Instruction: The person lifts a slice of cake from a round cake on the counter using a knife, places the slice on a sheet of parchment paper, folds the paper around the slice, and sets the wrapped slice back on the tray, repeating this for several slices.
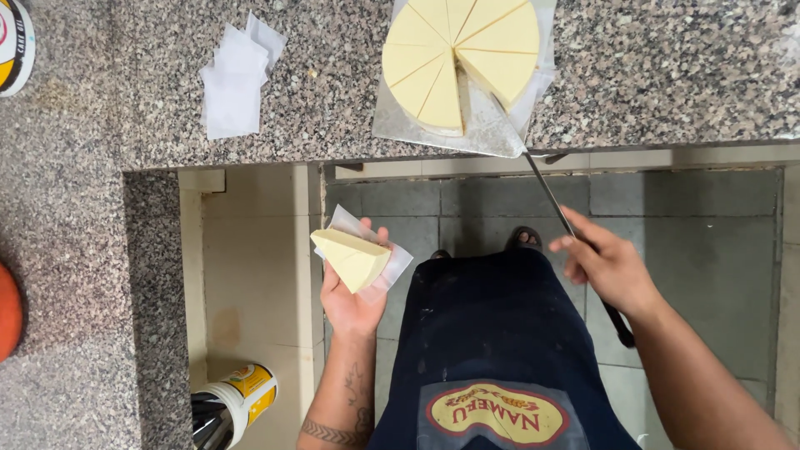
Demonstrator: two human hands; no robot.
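While the pale yellow cake wedge (353, 257) is carried on its square of white paper (392, 260) in the left hand (354, 287), it is best kept level, palm up, the paper supported from beneath so the tip does not sag. The left fingers (382, 236) are curled up around the paper's edge, gripping paper and wedge together, held out in front of the body, well clear of the tabletop (650, 75). The right hand (607, 268) is closed on the handle of a long thin knife (546, 187), whose blade tip rests against the silver cake board (417, 125); the blade is better kept pointed away from the wedge.

On the board the rest of the round cake (458, 54) is seen, already cut into wedges, one gap open. A loose stack of white paper squares (233, 79) lies well to its left. The tabletop is speckled grey granite, L-shaped, with an open recess below; grey tiled floor (683, 225) and cream tiled walls are noted. A yellow-labelled jar (237, 404) lies low in the recess. A dark apron (492, 350) is worn
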